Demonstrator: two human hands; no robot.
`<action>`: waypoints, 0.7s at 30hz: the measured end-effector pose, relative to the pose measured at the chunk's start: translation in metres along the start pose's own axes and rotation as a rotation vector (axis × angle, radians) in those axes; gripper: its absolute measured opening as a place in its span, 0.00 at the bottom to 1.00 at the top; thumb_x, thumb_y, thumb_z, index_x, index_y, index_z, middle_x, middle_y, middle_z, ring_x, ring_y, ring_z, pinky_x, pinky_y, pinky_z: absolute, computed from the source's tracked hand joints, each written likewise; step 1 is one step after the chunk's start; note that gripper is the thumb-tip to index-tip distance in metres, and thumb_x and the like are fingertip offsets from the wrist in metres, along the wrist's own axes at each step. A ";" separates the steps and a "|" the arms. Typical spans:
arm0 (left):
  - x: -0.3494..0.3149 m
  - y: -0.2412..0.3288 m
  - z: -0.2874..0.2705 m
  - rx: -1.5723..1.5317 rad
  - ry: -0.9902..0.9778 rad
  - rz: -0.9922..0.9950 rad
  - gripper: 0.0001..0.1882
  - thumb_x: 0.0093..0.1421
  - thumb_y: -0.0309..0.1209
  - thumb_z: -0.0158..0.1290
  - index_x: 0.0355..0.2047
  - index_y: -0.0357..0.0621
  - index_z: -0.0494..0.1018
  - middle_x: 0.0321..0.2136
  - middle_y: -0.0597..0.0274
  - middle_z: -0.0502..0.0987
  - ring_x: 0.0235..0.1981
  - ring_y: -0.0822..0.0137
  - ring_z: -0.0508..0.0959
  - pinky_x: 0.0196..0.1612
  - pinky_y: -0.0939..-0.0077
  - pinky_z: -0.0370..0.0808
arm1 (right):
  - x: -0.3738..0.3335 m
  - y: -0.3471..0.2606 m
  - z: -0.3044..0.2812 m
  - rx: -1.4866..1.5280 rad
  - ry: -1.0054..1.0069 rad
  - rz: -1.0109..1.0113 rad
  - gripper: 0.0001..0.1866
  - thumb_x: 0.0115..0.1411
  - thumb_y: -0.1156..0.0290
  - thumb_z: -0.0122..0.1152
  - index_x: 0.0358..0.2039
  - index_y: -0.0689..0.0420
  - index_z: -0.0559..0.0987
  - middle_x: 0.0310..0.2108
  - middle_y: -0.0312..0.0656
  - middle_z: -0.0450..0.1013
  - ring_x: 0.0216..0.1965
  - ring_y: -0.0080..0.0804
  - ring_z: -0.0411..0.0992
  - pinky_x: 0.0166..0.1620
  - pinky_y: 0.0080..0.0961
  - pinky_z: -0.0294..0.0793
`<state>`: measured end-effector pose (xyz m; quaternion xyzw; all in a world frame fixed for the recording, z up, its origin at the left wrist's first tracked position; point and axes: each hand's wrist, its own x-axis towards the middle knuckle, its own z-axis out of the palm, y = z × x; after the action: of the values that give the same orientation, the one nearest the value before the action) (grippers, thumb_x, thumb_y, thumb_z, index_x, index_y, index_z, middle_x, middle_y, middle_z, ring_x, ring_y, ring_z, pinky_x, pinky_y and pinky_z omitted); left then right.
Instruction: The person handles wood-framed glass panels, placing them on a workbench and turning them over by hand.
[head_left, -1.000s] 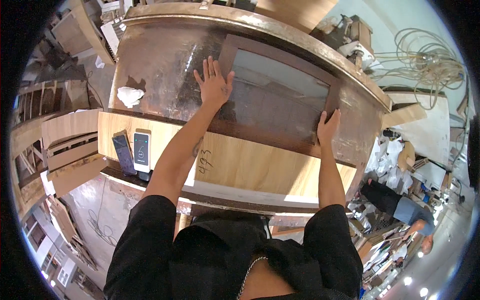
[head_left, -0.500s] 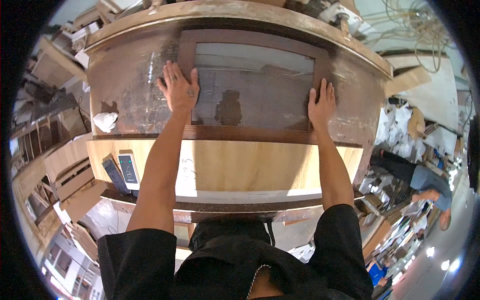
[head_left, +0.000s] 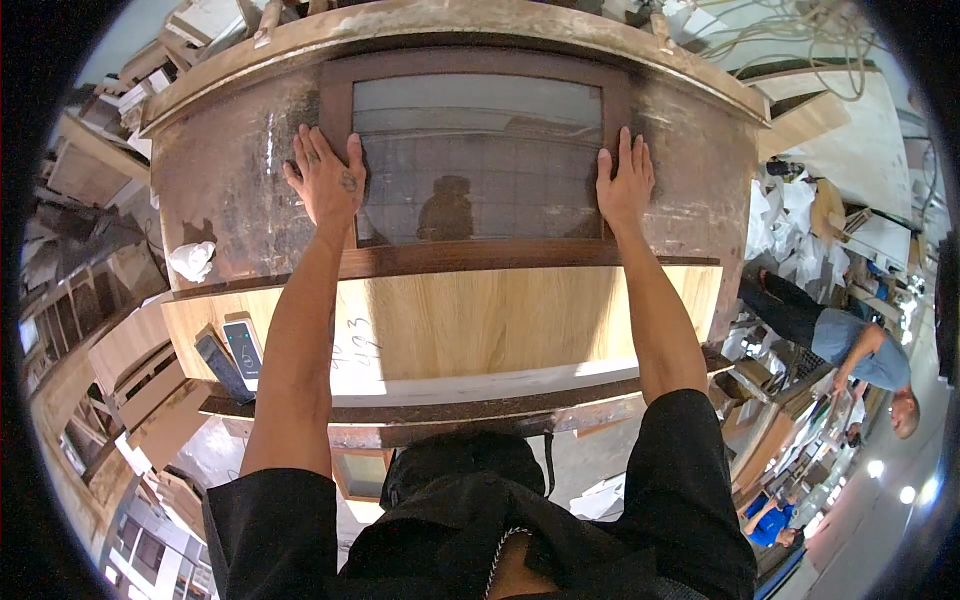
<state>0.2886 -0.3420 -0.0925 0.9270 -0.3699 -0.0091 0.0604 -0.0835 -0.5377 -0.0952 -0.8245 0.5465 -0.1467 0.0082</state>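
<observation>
Brown surface (head_left: 690, 170) carries framed panel (head_left: 480, 165) between left grip (head_left: 332, 190) and right grip (head_left: 625, 188)

The panel lies flat, its two sides under the grips. A pale wooden board (head_left: 480, 310) lies on their near side. Both grips are released, with fingers straight. A crumpled white piece (head_left: 191, 261) lies left of the left grip.

From afar I see the left hand (head_left: 328, 182) and right hand (head_left: 625, 185) (both palm-down) flanking a brown-framed glass panel (head_left: 480, 150), with a crumpled white cloth (head_left: 191, 261) lower left of the left hand and a pale wooden board (head_left: 480, 315) below both.
</observation>
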 end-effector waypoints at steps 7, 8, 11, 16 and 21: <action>-0.001 0.004 -0.003 -0.039 0.006 0.017 0.40 0.65 0.58 0.27 0.64 0.34 0.50 0.67 0.52 0.47 0.69 0.57 0.44 0.66 0.46 0.39 | -0.002 0.005 -0.001 0.015 -0.002 0.000 0.29 0.65 0.49 0.40 0.64 0.46 0.59 0.63 0.53 0.57 0.64 0.53 0.53 0.63 0.47 0.51; -0.001 0.004 -0.002 -0.040 0.006 0.020 0.40 0.65 0.58 0.27 0.64 0.34 0.50 0.67 0.52 0.47 0.69 0.57 0.44 0.66 0.46 0.39 | -0.001 0.006 -0.001 0.014 0.008 -0.010 0.29 0.65 0.49 0.40 0.64 0.46 0.60 0.63 0.52 0.56 0.64 0.53 0.53 0.63 0.48 0.51; -0.001 0.001 0.001 -0.056 0.038 0.024 0.40 0.65 0.57 0.28 0.63 0.33 0.51 0.67 0.51 0.48 0.68 0.56 0.45 0.66 0.45 0.39 | -0.001 0.003 0.001 0.008 -0.021 0.010 0.30 0.65 0.48 0.39 0.65 0.46 0.59 0.64 0.52 0.55 0.65 0.51 0.52 0.63 0.49 0.50; -0.001 0.000 -0.005 -0.072 0.022 0.004 0.40 0.65 0.57 0.29 0.63 0.33 0.52 0.67 0.48 0.48 0.69 0.55 0.44 0.66 0.44 0.38 | 0.002 0.000 0.001 -0.011 -0.069 0.041 0.30 0.65 0.47 0.38 0.65 0.45 0.58 0.64 0.50 0.55 0.65 0.50 0.53 0.63 0.49 0.51; 0.000 -0.001 0.001 -0.076 0.052 0.037 0.39 0.65 0.55 0.32 0.63 0.31 0.49 0.66 0.46 0.49 0.68 0.53 0.45 0.66 0.44 0.39 | -0.001 0.005 0.005 -0.004 -0.049 0.028 0.30 0.65 0.46 0.38 0.66 0.42 0.57 0.64 0.50 0.55 0.65 0.49 0.53 0.64 0.48 0.50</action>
<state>0.2897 -0.3414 -0.0940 0.9170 -0.3846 0.0022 0.1055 -0.0867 -0.5393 -0.1012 -0.8200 0.5580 -0.1252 0.0223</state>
